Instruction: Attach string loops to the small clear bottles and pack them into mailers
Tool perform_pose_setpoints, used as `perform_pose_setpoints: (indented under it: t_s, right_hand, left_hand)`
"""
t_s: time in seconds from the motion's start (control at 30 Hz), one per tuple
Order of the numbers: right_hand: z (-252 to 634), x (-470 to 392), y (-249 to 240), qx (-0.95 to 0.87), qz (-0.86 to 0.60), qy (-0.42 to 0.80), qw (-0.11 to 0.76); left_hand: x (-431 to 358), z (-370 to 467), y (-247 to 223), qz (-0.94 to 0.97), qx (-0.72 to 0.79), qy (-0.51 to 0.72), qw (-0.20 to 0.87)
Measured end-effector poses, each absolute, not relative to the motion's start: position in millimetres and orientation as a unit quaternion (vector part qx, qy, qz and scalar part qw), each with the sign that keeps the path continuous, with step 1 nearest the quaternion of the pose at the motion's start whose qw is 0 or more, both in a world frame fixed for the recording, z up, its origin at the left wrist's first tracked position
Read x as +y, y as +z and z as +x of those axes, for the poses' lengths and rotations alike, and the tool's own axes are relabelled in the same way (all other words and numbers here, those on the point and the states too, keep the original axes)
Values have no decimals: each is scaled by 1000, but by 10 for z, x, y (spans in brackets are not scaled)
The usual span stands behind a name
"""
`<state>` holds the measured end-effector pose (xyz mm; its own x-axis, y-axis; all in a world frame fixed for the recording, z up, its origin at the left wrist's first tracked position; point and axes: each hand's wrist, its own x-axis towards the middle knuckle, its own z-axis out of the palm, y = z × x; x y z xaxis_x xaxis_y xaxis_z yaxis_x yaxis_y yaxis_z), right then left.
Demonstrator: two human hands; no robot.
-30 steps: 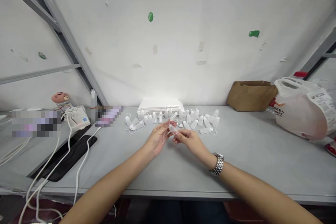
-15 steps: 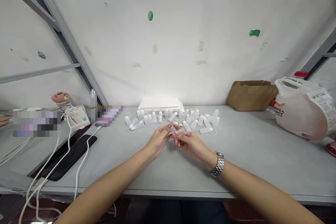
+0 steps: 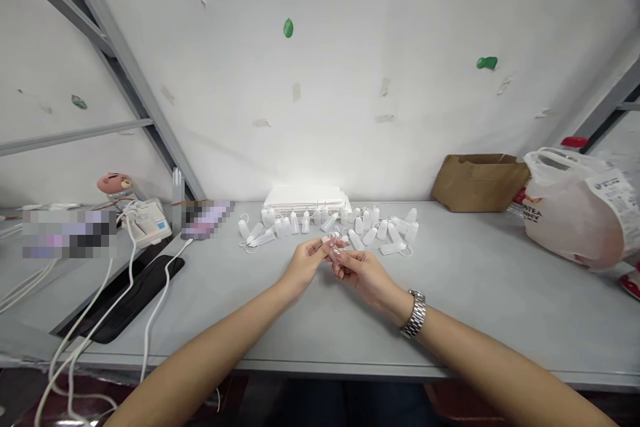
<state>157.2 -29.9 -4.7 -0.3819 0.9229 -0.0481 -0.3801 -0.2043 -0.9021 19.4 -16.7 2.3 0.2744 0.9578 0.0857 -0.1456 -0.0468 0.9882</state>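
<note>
Translucent bottle (image 3: 335, 253) is pinched in the closed grip of left hand (image 3: 303, 265) and right hand (image 3: 366, 274) above the desk (image 3: 465, 287).

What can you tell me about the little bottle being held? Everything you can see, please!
The small bottle looks like colourless, see-through plastic. It appears tilted, held over the grey table on the near side of a scatter of pale bottles. Both the left hand and the right hand grip it, covering much of its body. Whether its cap is on, or anything is inside, cannot be made out.
</note>
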Motion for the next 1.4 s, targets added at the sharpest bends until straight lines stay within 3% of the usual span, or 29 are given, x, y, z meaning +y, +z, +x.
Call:
perform_pose_setpoints:
  t_s: [0.67,1.03,1.4]
  right_hand:
    - [1540,-302,-32,-456,-336,679,468]
    - [1541,-312,15,-530,-347,625,457]
    - [1527,-299,-28,-555,-390,568,466]
  left_hand:
    - [-206,255,-42,552,428,525,486]
    - [-251,205,132,533,418,541,499]
    - [-202,243,41,429,335,516,661]
